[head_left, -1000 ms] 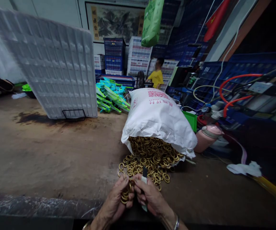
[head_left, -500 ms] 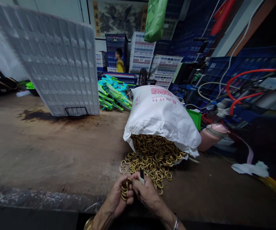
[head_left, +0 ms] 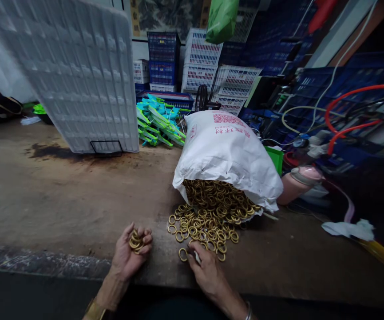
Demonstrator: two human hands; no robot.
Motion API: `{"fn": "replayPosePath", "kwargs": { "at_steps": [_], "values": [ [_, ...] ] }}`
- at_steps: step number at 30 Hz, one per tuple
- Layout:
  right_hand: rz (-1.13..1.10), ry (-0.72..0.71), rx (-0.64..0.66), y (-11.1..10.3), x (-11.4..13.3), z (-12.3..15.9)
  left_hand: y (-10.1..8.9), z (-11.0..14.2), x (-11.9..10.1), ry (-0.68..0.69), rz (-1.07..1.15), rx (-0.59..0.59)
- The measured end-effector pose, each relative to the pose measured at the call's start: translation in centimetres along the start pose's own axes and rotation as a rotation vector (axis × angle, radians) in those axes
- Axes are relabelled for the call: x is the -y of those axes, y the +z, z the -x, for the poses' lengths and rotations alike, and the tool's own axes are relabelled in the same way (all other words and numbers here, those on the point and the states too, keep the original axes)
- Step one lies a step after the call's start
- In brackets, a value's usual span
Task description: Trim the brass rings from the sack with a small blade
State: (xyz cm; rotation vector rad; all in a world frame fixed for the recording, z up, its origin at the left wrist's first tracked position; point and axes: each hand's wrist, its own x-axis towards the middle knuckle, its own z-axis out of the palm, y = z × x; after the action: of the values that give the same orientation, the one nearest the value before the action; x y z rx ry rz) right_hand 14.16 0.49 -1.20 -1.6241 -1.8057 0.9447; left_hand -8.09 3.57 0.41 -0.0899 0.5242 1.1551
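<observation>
Brass-coloured round rings [head_left: 135, 245] lay cupped in the curled left hand [head_left: 129, 258]; the right hand [head_left: 208, 268] pinched a pale slim object [head_left: 197, 258] beside the loose ring pile [head_left: 211, 229].

White sack [head_left: 230, 149]: red print on upper face. Square code [head_left: 227, 118], QR-type. Below it, large Chinese characters; 环 and 材 legible, others uncertain. Small digit row between, apparently starting 300, remainder unclear. Separate red mark near the sack's left edge, unreadable. Framed picture [head_left: 170, 18] on wall: dark characters on the yellowish side strips, too small to read.
</observation>
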Motion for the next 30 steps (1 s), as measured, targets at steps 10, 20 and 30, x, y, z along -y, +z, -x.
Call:
{"fn": "replayPosePath", "kwargs": {
  "at_steps": [10, 20, 30],
  "values": [
    [0.401, -0.104, -0.189, 2.4, -0.3, 0.2, -0.8, 1.4, 0.9, 0.065, -0.117, -0.092],
    [0.181, -0.166, -0.121, 1.8, 0.0, 0.3, 0.2, 0.9, 5.5, 0.112, -0.779, -0.171],
    [-0.292, -0.098, -0.058, 1.5, 1.4, 0.0, 0.6, 0.7, 8.0, 0.22, -1.036, -0.006]
  ]
}}
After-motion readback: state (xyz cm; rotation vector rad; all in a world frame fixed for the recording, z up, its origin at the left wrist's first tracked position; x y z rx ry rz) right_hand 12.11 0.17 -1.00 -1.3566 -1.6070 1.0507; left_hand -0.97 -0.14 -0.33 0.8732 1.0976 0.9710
